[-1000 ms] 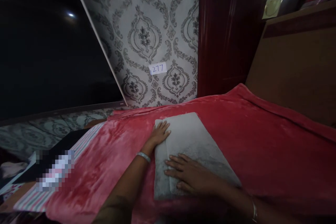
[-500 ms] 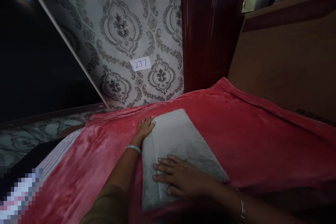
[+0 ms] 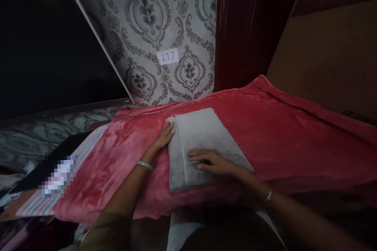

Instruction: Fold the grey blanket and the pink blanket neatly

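A grey, plush-looking folded cloth (image 3: 203, 129) lies flat on a red blanket (image 3: 282, 137), with a fold line running along its left side. My left hand (image 3: 165, 135) touches the cloth's left edge near the far corner, its fingers stretched out. On top of the cloth, my right hand (image 3: 210, 161) rests with fingers extended to the left, pointing at the fold line. Neither hand grips anything. The exact kind of the grey cloth cannot be made out.
A large dark screen (image 3: 53, 47) stands at the left. Behind the blanket is patterned wallpaper (image 3: 185, 11) with a "277" paper label (image 3: 167, 56). A cardboard box (image 3: 330, 51) leans at the right, beside a dark red panel (image 3: 250, 23). Striped cloth (image 3: 91, 143) shows at lower left.
The view has tilted down, so things sit higher in the picture and the blanket's near edge shows. My right hand's fingers have moved slightly right of the fold line. Both hands remain at the cloth.
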### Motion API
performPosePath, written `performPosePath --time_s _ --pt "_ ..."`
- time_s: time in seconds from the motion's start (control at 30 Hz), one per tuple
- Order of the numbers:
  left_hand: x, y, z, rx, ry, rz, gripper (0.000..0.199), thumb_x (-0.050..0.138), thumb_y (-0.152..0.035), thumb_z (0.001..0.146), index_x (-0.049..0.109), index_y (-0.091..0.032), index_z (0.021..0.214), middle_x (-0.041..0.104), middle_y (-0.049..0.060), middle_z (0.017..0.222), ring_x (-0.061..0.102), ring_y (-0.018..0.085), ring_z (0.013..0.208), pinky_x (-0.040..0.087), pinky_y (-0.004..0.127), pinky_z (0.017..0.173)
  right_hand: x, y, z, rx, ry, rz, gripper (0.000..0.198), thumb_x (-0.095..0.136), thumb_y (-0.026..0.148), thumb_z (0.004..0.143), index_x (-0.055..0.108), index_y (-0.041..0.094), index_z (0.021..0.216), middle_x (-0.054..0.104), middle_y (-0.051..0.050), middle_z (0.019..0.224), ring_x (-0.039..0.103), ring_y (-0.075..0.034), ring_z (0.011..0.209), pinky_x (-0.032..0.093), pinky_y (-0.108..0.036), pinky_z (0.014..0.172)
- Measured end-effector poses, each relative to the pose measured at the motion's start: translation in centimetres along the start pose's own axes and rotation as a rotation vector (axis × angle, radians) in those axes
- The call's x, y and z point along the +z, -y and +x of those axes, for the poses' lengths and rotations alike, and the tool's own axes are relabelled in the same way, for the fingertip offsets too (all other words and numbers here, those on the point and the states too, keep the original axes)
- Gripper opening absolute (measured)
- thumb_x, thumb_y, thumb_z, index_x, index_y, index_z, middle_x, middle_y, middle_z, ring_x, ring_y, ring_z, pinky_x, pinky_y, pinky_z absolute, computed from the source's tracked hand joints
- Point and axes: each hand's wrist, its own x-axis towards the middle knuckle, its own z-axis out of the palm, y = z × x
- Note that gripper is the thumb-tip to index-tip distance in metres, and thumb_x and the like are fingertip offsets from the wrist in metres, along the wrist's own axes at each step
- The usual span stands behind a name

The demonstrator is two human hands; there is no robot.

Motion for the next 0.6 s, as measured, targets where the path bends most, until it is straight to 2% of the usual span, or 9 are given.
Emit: performPosePath --time_s 0.1,0.2,0.27,0.33,0.4,0.5,0.6 --pt "0.3 0.5 -5.9 0.178 0.012 -0.034 0.056 0.029 -0.032 0.101 0.030 -0.020 0.156 0.022 0.008 0.166 0.021 0.020 0.152 0.020 0.042 0.125 -2.2 -1.2 -2.6 0.146 -0.299 0.021 0.056 0.040 0.062 0.097 0.065 0.025 0.132 0.061 -0.008 0.137 0.055 -0.025 0.129 0.040 -0.047 0.113" --pt "1.0 0.3 -10.7 0.318 -0.074 0.045 0.058 0.031 -0.017 0.098 0.032 -0.025 0.156 0.021 0.006 0.167 0.023 0.021 0.152 0.025 0.045 0.124 -4.5 -3.4 -6.8 0.288 -0.632 -0.101 0.049 0.041 0.057 0.096 0.069 0.026 0.123 0.065 -0.008 0.131 0.058 -0.027 0.124 0.042 -0.051 0.110" --pt "1.4 -0.5 -12.6 0.380 -0.143 0.142 0.061 0.033 -0.009 0.096 0.037 -0.029 0.153 0.022 0.006 0.166 0.024 0.024 0.152 0.028 0.050 0.122 -5.5 -5.2 -9.6 0.344 -0.727 -0.193 0.047 0.042 0.053 0.095 0.069 0.025 0.122 0.067 -0.009 0.129 0.059 -0.028 0.123 0.043 -0.052 0.110" --pt "1.6 -1.6 -13.4 0.445 -0.157 0.233 0.061 0.036 -0.006 0.094 0.043 -0.031 0.150 0.028 0.006 0.164 0.026 0.027 0.151 0.029 0.054 0.121 -5.7 -6.8 -11.8 0.377 -0.710 -0.286 0.048 0.042 0.051 0.094 0.067 0.024 0.125 0.065 -0.010 0.130 0.058 -0.029 0.125 0.043 -0.054 0.110" --pt "1.5 -2.7 -13.6 0.548 -0.118 0.289 0.061 0.041 -0.006 0.093 0.045 -0.032 0.149 0.035 0.007 0.161 0.028 0.027 0.150 0.030 0.054 0.120 -5.5 -7.9 -13.1 0.395 -0.641 -0.367 0.051 0.043 0.048 0.093 0.063 0.023 0.132 0.062 -0.010 0.135 0.056 -0.030 0.127 0.043 -0.054 0.110" --pt "1.2 -3.6 -13.5 0.706 -0.063 0.295 0.063 0.045 -0.007 0.092 0.041 -0.029 0.151 0.040 0.008 0.158 0.030 0.026 0.149 0.031 0.052 0.120 -4.7 -8.7 -13.4 0.374 -0.531 -0.456 0.058 0.044 0.046 0.092 0.053 0.023 0.144 0.055 -0.011 0.145 0.051 -0.030 0.133 0.041 -0.053 0.111" --pt "1.2 -3.4 -13.5 0.761 -0.084 0.264 0.066 0.050 -0.011 0.091 0.037 -0.029 0.153 0.043 0.009 0.156 0.032 0.026 0.149 0.033 0.051 0.119 -4.4 -8.7 -12.9 0.323 -0.437 -0.484 0.060 0.042 0.043 0.095 0.044 0.024 0.151 0.044 -0.011 0.153 0.045 -0.029 0.138 0.039 -0.052 0.114"
